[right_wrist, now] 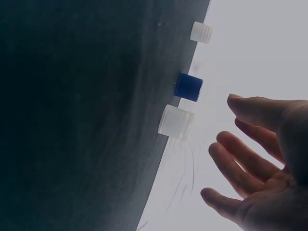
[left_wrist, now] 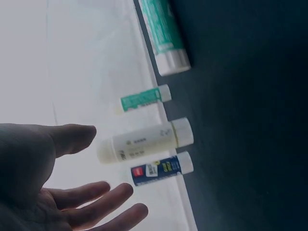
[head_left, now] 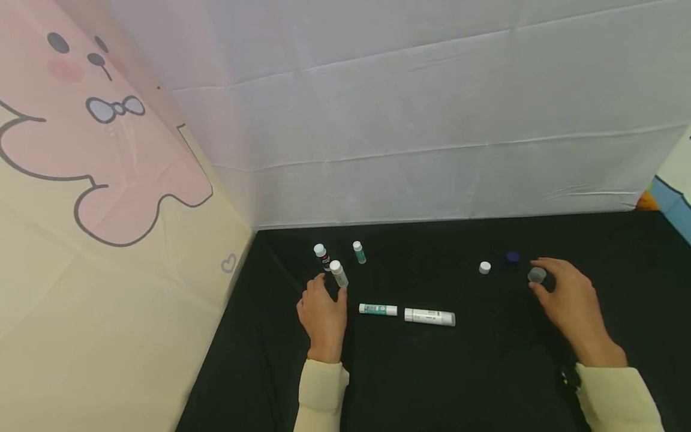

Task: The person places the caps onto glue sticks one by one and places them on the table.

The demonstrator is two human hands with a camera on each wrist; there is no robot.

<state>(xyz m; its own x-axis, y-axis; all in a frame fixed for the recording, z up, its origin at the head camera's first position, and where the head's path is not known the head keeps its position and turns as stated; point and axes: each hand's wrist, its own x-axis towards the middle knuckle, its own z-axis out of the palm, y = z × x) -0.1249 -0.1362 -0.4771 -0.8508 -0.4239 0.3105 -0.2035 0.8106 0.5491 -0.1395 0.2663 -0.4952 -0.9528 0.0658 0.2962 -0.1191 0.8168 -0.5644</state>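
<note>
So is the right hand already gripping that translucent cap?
No: in the right wrist view the right hand is spread open, with a clear gap between its fingers and the translucent cap.

Black tabletop (head_left: pixel 486 384) backed by a creased white sheet (head_left: pixel 410 120); cream panel with pink cartoon animal (head_left: pixel 97 150) on left; blue-and-orange edge (head_left: pixel 666 201) at far right.

clear vial (head_left: pixel 339 273): we see it upright, white cap, pale label, on the black worktop just beside the left hand's fingertips.
grey cap (head_left: pixel 537 275): we see a small translucent round cap, loose on the worktop, at the right hand's fingertips; whether they touch it we cannot tell.
</note>
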